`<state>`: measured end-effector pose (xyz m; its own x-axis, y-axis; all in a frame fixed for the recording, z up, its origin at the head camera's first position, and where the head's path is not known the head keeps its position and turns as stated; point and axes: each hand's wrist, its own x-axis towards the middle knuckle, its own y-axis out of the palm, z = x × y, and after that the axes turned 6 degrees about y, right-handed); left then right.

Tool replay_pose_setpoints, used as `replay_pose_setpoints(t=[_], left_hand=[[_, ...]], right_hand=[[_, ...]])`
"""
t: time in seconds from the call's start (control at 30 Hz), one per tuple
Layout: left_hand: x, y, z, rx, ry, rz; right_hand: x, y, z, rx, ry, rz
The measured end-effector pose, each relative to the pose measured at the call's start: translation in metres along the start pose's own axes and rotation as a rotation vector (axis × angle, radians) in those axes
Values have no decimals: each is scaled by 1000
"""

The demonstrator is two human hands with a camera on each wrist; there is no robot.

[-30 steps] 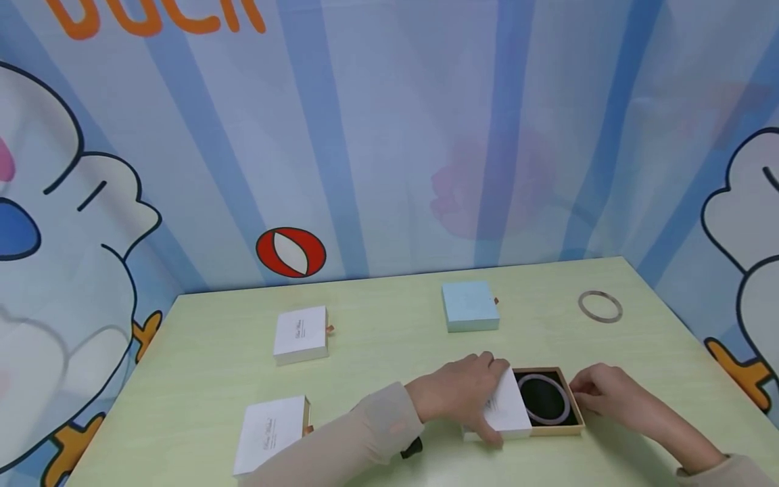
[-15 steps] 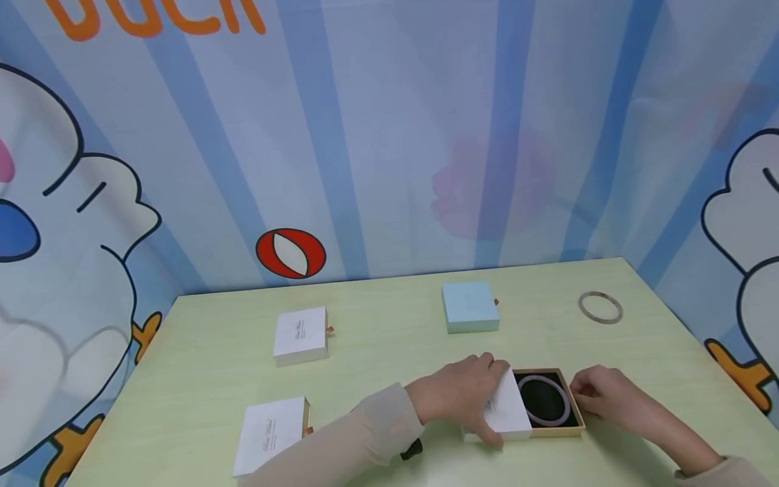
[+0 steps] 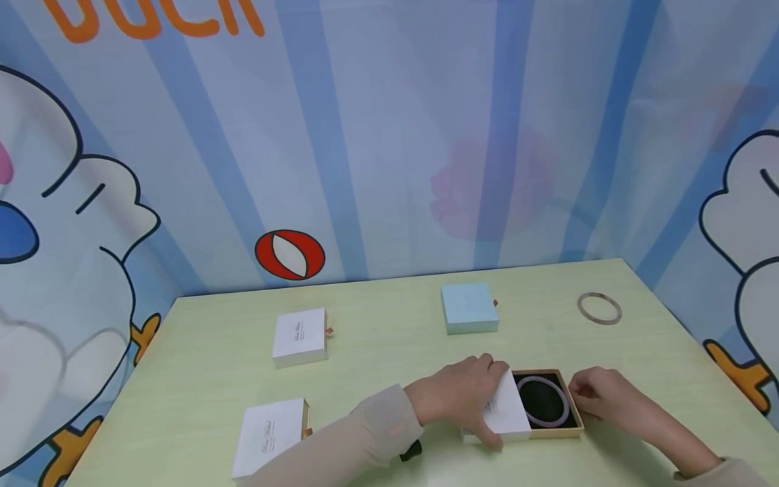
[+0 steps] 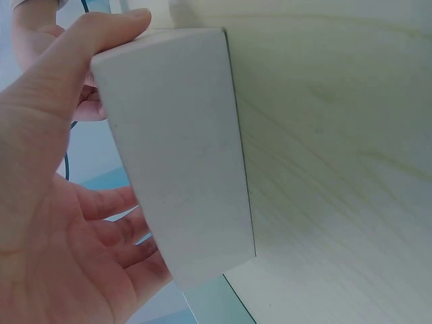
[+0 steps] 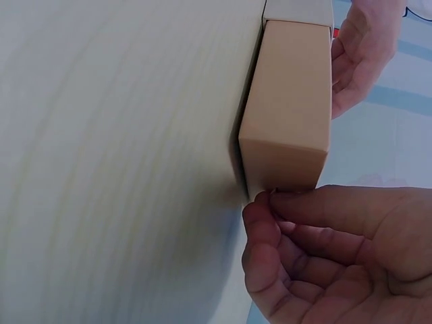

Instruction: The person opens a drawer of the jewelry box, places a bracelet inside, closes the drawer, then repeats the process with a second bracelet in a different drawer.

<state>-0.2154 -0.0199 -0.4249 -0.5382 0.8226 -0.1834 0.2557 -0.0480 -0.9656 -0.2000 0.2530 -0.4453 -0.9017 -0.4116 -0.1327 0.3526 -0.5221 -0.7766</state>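
Observation:
A white sliding gift box [image 3: 510, 409] lies on the table, its tan drawer [image 3: 556, 433] drawn partly out to the right. On the drawer's black lining rests a pale purple bangle [image 3: 550, 425]. My left hand [image 3: 459, 396] holds the white sleeve, thumb on the near side and fingers across to the far side. In the left wrist view the sleeve's end [image 4: 175, 155] sits between thumb and fingers. At the drawer's outer end, my right hand [image 3: 617, 402] pinches with thumb and forefinger. The right wrist view shows those fingertips against the drawer [image 5: 287, 88]; whatever they pinch is mostly hidden.
Behind the hands stands a light blue box [image 3: 470, 308]. A greyish bangle [image 3: 602, 322] lies at the back right. Two white boxes, one farther back [image 3: 300, 335] and one nearer [image 3: 270, 433], lie on the left. A printed curtain [image 3: 402, 135] borders the table [image 3: 377, 352].

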Motion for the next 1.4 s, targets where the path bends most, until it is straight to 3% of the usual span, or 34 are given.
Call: replay_pose_setpoints(t=[1.4], left_hand=[[1,2,0,32,4,3]], right_hand=[[7,7,12,2,-19,5]])
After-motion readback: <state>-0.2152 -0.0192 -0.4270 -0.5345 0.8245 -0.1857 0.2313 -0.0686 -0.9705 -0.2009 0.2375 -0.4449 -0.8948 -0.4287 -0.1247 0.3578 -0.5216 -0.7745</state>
